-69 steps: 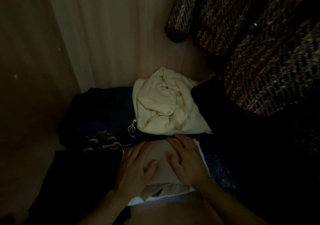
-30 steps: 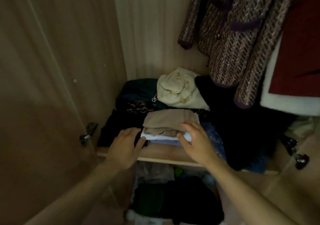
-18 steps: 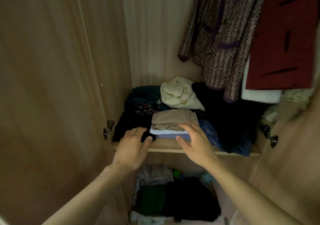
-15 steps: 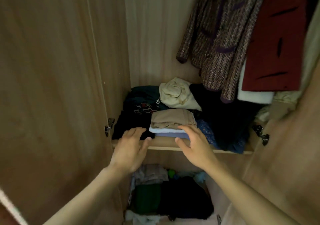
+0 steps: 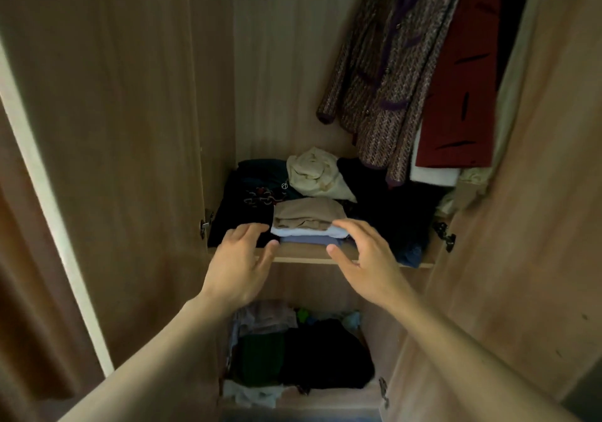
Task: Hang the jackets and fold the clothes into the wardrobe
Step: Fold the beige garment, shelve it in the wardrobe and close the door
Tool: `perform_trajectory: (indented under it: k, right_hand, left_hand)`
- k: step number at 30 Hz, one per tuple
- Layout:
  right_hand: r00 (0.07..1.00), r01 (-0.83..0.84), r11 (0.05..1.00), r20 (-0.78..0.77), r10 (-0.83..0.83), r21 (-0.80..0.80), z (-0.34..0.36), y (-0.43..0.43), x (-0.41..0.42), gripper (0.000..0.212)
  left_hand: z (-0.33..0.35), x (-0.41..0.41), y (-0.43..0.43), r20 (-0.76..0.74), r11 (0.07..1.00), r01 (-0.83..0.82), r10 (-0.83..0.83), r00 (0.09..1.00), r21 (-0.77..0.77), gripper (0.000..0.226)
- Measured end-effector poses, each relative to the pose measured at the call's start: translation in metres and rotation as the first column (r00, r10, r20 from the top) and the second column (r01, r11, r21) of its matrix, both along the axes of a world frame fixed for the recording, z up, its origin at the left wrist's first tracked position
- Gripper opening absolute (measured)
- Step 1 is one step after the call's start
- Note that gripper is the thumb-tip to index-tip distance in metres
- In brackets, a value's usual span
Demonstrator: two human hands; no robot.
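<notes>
On the wardrobe shelf point(image 5: 312, 256), folded clothes point(image 5: 308, 221) sit between dark garments point(image 5: 242, 206), both hands empty, fingers spread.

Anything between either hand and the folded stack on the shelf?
Nothing visible. The folded stack sits at the front of the shelf. The left hand and right hand, both open, hover right in front of it with a clear path.

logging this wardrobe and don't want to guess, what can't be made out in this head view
Head view only.
Hangers and rail: cut off by the top edge above the tweed jacket and red garment.
Dark pile right of the folded stack: too dim to tell garments apart.
Stack's right front corner: behind the right grip; contact unclear.
Lower shelf clothes: too dim.
</notes>
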State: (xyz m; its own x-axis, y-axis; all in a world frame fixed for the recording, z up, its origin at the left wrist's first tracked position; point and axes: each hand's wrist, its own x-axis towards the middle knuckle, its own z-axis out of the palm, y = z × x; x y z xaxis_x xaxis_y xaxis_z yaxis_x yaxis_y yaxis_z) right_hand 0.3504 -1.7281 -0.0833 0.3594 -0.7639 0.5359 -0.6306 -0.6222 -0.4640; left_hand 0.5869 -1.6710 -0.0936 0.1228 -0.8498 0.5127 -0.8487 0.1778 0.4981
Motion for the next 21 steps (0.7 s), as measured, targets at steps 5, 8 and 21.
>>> perform_trajectory:
  k: [5, 8, 21]
  right_hand:
    - [0.997, 0.061, 0.997, 0.041, -0.059, -0.047, 0.008, 0.024, -0.049, 0.044]
    - [0.994, 0.103, 0.992, 0.055, -0.099, -0.069, 0.017, 0.037, -0.096, 0.045]
    - [0.956, 0.235, 0.965, 0.206, -0.209, -0.115, 0.049, 0.075, -0.321, 0.041]
  left_hand:
    - [0.005, -0.045, 0.002, 0.022, 0.999, 0.041, -0.041, 0.999, 0.021, 0.044]
    - [0.011, -0.090, -0.004, 0.005, 0.997, 0.073, -0.073, 0.997, 0.003, 0.040]
    - [0.049, -0.316, -0.015, -0.037, 0.976, 0.209, -0.211, 0.977, -0.057, 0.040]
